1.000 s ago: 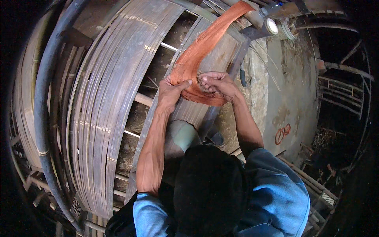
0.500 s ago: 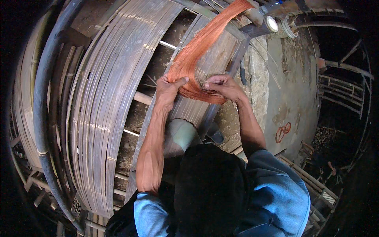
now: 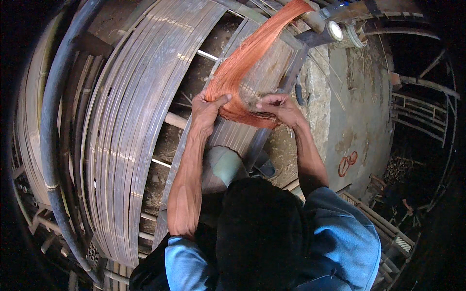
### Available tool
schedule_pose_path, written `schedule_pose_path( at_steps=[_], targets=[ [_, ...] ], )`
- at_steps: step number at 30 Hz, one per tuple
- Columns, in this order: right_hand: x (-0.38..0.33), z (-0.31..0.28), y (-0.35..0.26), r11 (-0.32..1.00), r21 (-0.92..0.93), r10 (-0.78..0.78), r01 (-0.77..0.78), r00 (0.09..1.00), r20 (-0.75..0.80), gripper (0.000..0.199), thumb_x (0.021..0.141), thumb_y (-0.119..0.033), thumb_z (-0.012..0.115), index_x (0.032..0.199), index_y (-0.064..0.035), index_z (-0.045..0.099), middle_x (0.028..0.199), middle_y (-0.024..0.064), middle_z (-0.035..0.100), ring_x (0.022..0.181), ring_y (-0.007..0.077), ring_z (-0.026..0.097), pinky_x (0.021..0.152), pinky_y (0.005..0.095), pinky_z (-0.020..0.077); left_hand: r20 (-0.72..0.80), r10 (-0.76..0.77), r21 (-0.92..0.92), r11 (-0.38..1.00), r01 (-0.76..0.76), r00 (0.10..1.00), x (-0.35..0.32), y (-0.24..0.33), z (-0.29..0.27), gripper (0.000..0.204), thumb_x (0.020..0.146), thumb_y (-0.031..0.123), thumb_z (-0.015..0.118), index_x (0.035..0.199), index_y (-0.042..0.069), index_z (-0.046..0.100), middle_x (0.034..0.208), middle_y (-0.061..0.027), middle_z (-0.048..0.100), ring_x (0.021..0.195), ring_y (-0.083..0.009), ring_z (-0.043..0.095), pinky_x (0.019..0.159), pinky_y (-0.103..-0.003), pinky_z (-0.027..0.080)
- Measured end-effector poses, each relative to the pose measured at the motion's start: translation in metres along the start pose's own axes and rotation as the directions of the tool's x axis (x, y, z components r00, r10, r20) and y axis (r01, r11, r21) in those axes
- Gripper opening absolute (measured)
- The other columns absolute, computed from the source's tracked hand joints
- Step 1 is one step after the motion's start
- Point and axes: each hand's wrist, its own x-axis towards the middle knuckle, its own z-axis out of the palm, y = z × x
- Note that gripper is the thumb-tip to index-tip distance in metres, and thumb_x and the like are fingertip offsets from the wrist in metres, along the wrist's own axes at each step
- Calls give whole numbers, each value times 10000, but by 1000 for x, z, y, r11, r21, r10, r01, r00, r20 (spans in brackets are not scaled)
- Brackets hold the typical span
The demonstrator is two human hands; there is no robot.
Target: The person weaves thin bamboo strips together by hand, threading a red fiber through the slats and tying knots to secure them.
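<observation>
Grips the orange fibre bundle (image 3: 238, 68) at its bend with the left hand (image 3: 205, 114), pinches its short end with the right hand (image 3: 285, 110); runs lengthwise forward and rightward.

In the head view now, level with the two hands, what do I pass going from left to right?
Dark blue-grey pole → slatted panel → left hand → orange-red fibre bundle (the stretch between the hands) → right hand → grey floor.
</observation>
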Motion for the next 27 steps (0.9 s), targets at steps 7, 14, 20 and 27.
schedule_pose_path(
  at_steps=[7,14,20,27],
  targets=[
    [0,7,0,994,-103,-34,36,999,26,204,848,-197,809,950,-23,774,836,-3,721,757,55,605,687,230,487,22,-22,-8,1000,22,1000,2,1,-1,393,809,-33,744,1192,2,667,1128,-83,713,996,-165,676,929,-314,513],
    [-3,17,-10,996,-81,47,-40,996,78,216,824,-186,828,956,-24,775,886,24,749,800,82,660,736,255,534,-9,14,-18,1000,-14,1000,-2,4,1,373,807,-52,741,1171,-18,665,1074,-95,718,917,-154,683,843,-298,540],
    [1,10,8,998,33,-62,60,997,47,135,846,-122,797,929,-18,768,804,1,717,729,56,617,655,230,497,-5,0,-10,1000,0,1000,0,2,1,383,806,-40,747,1180,-7,670,1094,-86,717,950,-155,677,887,-307,522],
    [2,15,-2,1000,9,-22,22,1000,16,188,857,-146,791,987,-15,757,875,15,732,750,68,628,698,234,508,23,-6,-24,1000,7,1000,-3,4,2,377,812,-31,744,1181,1,674,1120,-85,715,982,-165,674,925,-316,507]
  ],
)
